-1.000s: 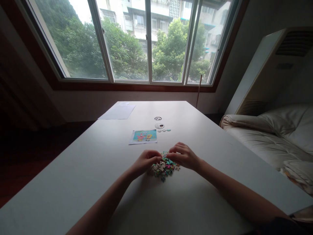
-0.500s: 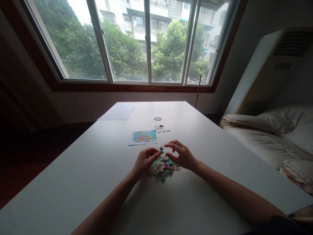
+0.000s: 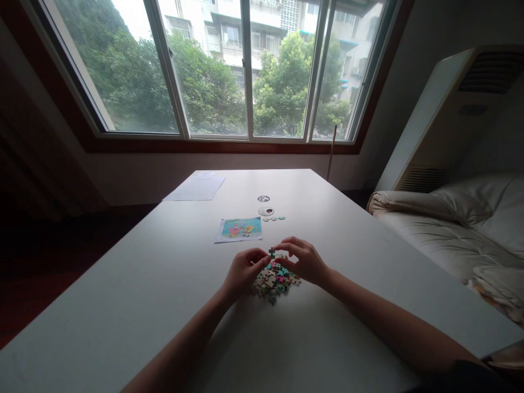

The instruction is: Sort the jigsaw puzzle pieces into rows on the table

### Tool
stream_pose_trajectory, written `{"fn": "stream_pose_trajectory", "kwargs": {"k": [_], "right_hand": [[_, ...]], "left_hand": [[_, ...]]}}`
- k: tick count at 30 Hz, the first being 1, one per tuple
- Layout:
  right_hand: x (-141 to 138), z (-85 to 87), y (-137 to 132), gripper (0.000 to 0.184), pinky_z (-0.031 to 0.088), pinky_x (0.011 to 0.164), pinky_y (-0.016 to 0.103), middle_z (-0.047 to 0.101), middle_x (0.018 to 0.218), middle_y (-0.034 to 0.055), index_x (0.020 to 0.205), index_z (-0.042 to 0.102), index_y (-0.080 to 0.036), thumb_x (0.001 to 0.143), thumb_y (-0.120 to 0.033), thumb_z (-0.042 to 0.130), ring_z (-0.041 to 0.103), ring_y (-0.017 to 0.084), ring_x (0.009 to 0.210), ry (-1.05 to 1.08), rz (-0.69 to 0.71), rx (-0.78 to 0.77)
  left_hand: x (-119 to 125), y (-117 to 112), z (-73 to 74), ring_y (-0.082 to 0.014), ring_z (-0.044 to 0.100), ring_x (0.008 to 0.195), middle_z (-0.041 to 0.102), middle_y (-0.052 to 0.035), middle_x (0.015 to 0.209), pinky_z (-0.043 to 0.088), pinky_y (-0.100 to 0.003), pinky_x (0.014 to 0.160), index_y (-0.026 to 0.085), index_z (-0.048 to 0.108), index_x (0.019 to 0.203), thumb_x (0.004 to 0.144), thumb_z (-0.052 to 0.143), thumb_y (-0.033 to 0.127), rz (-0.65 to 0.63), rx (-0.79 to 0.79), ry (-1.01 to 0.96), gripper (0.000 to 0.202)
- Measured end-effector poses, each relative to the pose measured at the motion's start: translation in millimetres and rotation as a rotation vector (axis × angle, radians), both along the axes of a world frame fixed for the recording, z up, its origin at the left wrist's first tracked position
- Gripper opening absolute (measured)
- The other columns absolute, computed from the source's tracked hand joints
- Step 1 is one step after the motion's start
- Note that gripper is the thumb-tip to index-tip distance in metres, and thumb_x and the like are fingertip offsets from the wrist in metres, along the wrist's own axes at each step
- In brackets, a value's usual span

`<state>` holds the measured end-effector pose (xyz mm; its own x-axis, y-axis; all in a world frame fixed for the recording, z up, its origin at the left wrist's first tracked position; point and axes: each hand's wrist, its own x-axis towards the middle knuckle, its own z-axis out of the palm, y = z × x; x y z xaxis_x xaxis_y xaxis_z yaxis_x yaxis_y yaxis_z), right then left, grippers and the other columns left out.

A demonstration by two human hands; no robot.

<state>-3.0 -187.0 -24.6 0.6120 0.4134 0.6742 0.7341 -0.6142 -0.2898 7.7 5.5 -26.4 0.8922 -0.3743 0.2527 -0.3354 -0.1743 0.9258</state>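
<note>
A heap of small colourful jigsaw pieces [image 3: 275, 278] lies on the white table [image 3: 172, 284] in front of me. My left hand [image 3: 241, 270] and my right hand [image 3: 303, 261] hover over the heap with fingers curled. Between their fingertips, just above the heap, they pinch one dark green puzzle piece [image 3: 272, 252]. Farther back on the table lies the puzzle's picture card [image 3: 239, 229], blue with cartoon figures. A short row of joined pieces [image 3: 274, 219] sits to the right of the card.
A sheet of paper [image 3: 195, 188] lies at the table's far left. Two round cable holes [image 3: 265, 204] sit past the card. A bed with pale bedding [image 3: 462, 224] stands to the right, a tall cabinet unit [image 3: 450, 114] behind it. Windows span the far wall.
Both hands were down in the heap a second ago. They have lifted one dark green piece out of it, and the right fingers have closed in on it beside the left.
</note>
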Motion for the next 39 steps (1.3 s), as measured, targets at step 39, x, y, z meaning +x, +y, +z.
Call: {"fn": "stream_pose_trajectory", "kwargs": {"k": [39], "right_hand": [[26, 11.2, -48, 0.021, 0.047, 0.057, 0.023, 0.058, 0.092, 0.0041, 0.098, 0.059, -0.021, 0.079, -0.029, 0.058, 0.047, 0.007, 0.053, -0.096, -0.132, 0.112]], "left_hand": [[20, 16, -17.1, -0.0112, 0.045, 0.052, 0.053, 0.0014, 0.055, 0.034, -0.02, 0.049, 0.015, 0.063, 0.068, 0.073, 0.053, 0.036, 0.147, 0.214, -0.154, 0.024]]}}
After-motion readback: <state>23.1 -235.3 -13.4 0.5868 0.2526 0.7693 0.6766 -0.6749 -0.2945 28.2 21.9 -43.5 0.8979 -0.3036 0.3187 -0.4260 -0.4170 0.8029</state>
